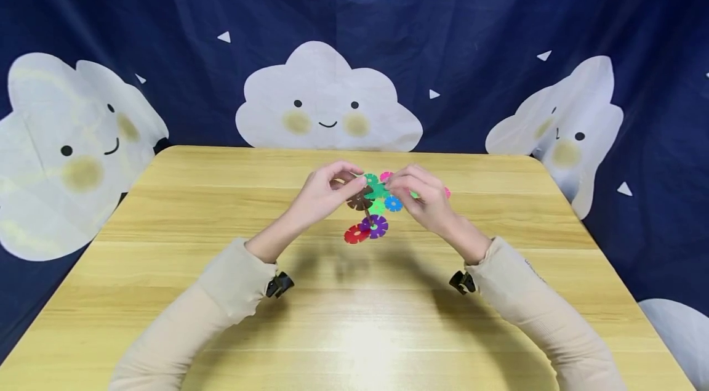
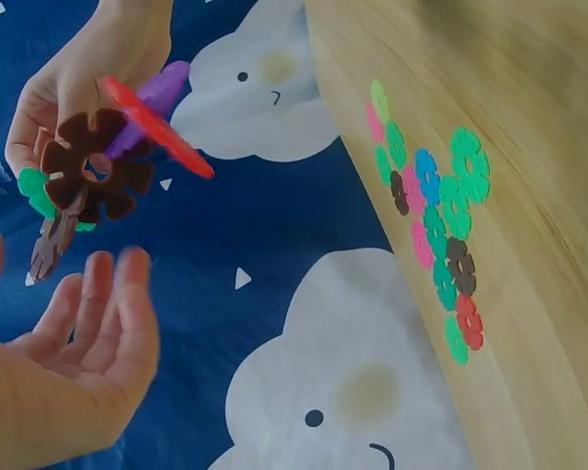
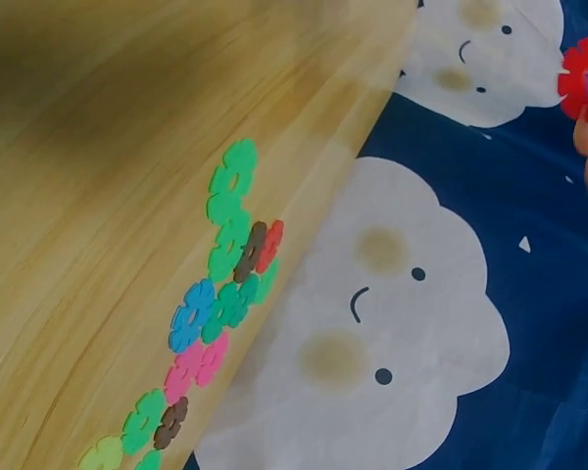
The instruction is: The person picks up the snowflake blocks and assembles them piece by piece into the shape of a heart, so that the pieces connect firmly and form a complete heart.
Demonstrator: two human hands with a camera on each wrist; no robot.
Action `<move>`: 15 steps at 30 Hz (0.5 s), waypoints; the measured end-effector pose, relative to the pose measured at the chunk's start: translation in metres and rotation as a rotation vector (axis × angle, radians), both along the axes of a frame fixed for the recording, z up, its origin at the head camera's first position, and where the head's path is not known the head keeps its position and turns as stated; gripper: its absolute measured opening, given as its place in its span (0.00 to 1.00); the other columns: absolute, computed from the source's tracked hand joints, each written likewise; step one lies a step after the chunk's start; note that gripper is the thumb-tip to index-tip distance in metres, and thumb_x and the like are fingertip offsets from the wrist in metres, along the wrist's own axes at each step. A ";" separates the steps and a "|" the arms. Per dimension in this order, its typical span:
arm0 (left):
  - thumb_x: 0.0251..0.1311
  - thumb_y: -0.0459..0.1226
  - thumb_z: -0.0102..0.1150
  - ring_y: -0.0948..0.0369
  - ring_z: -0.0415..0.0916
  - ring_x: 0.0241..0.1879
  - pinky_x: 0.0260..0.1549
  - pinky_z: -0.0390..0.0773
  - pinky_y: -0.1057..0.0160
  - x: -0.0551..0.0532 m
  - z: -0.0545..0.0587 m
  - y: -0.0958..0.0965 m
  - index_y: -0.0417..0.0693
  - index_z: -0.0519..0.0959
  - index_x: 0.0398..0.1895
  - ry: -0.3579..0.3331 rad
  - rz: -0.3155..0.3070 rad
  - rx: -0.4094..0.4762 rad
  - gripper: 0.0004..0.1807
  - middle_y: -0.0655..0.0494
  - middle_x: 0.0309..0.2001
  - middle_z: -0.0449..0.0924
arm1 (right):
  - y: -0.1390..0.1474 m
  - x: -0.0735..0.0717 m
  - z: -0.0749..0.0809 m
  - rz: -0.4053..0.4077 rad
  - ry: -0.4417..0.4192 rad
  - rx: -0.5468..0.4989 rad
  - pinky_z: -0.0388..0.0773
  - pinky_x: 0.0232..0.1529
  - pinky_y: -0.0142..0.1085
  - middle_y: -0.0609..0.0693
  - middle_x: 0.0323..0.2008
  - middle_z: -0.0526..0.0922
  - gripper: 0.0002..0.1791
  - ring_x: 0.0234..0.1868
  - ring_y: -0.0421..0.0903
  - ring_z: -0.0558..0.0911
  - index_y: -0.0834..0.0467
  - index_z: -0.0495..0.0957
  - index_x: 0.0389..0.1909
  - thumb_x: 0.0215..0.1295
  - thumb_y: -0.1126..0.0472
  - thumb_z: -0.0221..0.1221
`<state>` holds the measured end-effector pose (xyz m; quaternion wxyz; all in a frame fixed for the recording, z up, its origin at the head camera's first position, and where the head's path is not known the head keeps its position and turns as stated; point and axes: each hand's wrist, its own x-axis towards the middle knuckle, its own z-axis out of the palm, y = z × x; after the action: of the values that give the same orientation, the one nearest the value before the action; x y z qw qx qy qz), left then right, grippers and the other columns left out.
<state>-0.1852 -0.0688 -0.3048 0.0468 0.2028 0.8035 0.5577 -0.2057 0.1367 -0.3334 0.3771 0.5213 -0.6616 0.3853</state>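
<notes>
A small build of interlocking flower-shaped plastic discs hangs over the table: a brown disc (image 2: 122, 178), another brown disc set at an angle, a purple disc (image 1: 379, 228), a red disc (image 1: 354, 234) and some green. My right hand (image 1: 425, 199) pinches this build from the far side; in the left wrist view the right hand (image 2: 73, 93) shows behind the brown disc. My left hand (image 1: 327, 193) is close on the other side. Seen in the left wrist view, the left hand (image 2: 73, 377) has loosely extended fingers just below the discs, with nothing between them.
Loose discs in green, blue, pink, brown and red lie in a cluster on the wooden table (image 1: 166, 292), beyond the hands; a blue disc (image 3: 188, 318) and a green disc (image 3: 233, 176) are among them. A dark blue cloth (image 1: 471, 28) with clouds hangs behind the table.
</notes>
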 end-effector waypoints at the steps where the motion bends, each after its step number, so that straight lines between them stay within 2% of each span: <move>1: 0.61 0.40 0.55 0.58 0.77 0.36 0.36 0.75 0.63 0.000 0.000 0.000 0.41 0.75 0.48 0.022 -0.019 -0.024 0.16 0.48 0.40 0.80 | 0.000 0.000 0.000 0.002 0.001 0.009 0.76 0.36 0.32 0.57 0.25 0.78 0.10 0.29 0.50 0.77 0.66 0.76 0.26 0.64 0.64 0.52; 4: 0.59 0.42 0.56 0.58 0.76 0.40 0.39 0.75 0.63 0.000 -0.001 0.002 0.41 0.74 0.51 0.048 -0.093 -0.065 0.19 0.50 0.42 0.80 | -0.002 0.001 -0.001 0.008 0.014 0.030 0.76 0.35 0.32 0.57 0.25 0.78 0.11 0.28 0.51 0.78 0.66 0.76 0.26 0.64 0.64 0.52; 8: 0.55 0.41 0.60 0.59 0.77 0.37 0.38 0.77 0.64 0.000 -0.001 0.004 0.40 0.75 0.51 0.055 -0.164 -0.100 0.21 0.50 0.41 0.80 | -0.005 0.002 -0.002 0.015 0.026 0.031 0.76 0.32 0.33 0.57 0.24 0.78 0.12 0.27 0.50 0.78 0.66 0.75 0.25 0.65 0.64 0.52; 15: 0.53 0.41 0.63 0.60 0.78 0.36 0.37 0.77 0.66 0.002 -0.001 0.005 0.39 0.75 0.52 0.039 -0.157 -0.133 0.24 0.49 0.42 0.80 | -0.008 0.004 -0.003 0.009 0.028 0.012 0.76 0.30 0.34 0.56 0.23 0.78 0.11 0.26 0.50 0.77 0.65 0.75 0.25 0.65 0.64 0.52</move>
<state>-0.1834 -0.0637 -0.3055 0.0882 0.2724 0.8210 0.4939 -0.2019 0.1286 -0.3364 0.3814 0.5320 -0.6560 0.3757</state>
